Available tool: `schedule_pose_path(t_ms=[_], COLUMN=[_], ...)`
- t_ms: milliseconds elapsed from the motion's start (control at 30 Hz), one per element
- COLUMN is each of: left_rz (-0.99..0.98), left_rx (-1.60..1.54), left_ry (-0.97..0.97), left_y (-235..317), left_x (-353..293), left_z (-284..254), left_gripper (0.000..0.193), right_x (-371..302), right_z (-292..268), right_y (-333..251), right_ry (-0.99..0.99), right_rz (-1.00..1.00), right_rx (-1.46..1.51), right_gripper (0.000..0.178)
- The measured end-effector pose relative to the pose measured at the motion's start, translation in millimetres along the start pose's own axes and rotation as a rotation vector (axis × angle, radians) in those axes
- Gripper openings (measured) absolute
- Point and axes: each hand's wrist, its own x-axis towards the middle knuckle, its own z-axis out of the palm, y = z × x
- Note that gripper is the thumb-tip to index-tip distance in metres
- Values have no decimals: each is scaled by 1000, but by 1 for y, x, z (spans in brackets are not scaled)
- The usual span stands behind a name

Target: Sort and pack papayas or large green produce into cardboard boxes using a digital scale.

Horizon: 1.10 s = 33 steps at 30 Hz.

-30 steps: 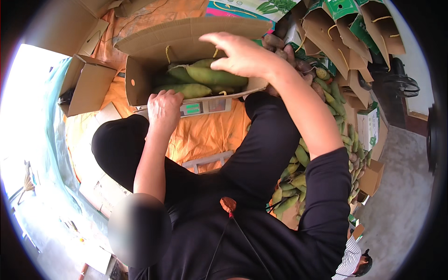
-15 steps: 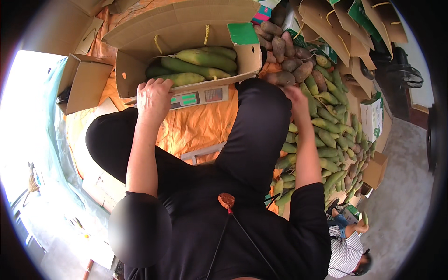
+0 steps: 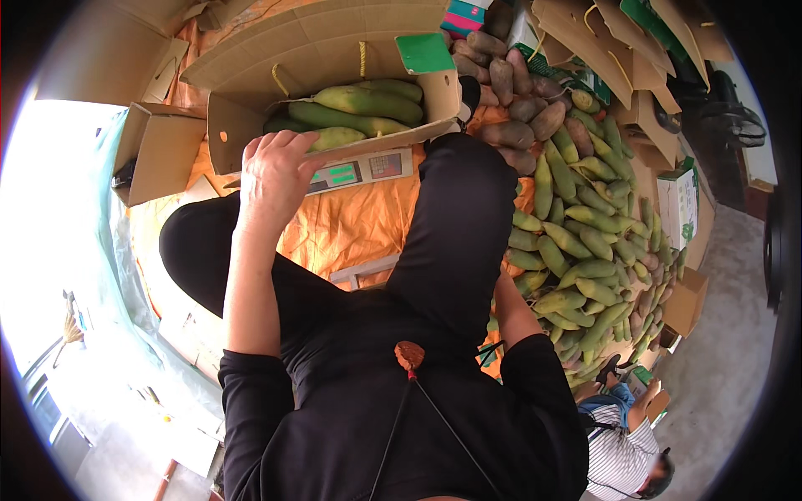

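Note:
A cardboard box (image 3: 441,96) with yellow rope handles stands open in front of me, with several long green radishes (image 3: 368,100) lying in it. Its near side rests by a scale (image 3: 342,174) with a lit green display. My left hand (image 3: 274,171) is closed over the box's near edge, fingers on the inside. Down beside my right thigh is my right forearm (image 3: 514,305); the hand there is hidden behind the leg, so its fingers do not show. To its right spreads a large heap of green radishes (image 3: 585,242).
Dark reddish radishes (image 3: 510,108) lie beyond my right knee. Empty cardboard boxes (image 3: 154,154) stand at left, more cartons (image 3: 585,42) at far right. An orange sheet (image 3: 359,221) covers the floor. A person in a striped shirt (image 3: 618,447) sits at lower right.
My right hand has drawn back from beyond my right knee to down beside the thigh, out of sight. My left hand stays at the box edge. The view has shifted slightly.

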Motion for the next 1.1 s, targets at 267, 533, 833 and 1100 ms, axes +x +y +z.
schedule_pose_path(t_ms=[267, 533, 833, 1100], left_rz=[29, -116, -271, -380], left_rx=[-49, 12, -29, -175], left_ry=[4, -39, -211, -171], left_y=[4, -51, -102, -165], left_x=[11, -17, -10, -2], left_z=[-17, -41, -64, -49], left_gripper=[29, 32, 37, 40], right_x=[-25, -25, -38, -27], right_z=[-45, 0, 7, -11], right_y=[11, -39, -11, -39], right_ry=[271, 134, 267, 336], right_rz=[-82, -120, -174, -199], right_rx=[465, 142, -6, -157], right_gripper=[22, 24, 23, 19])
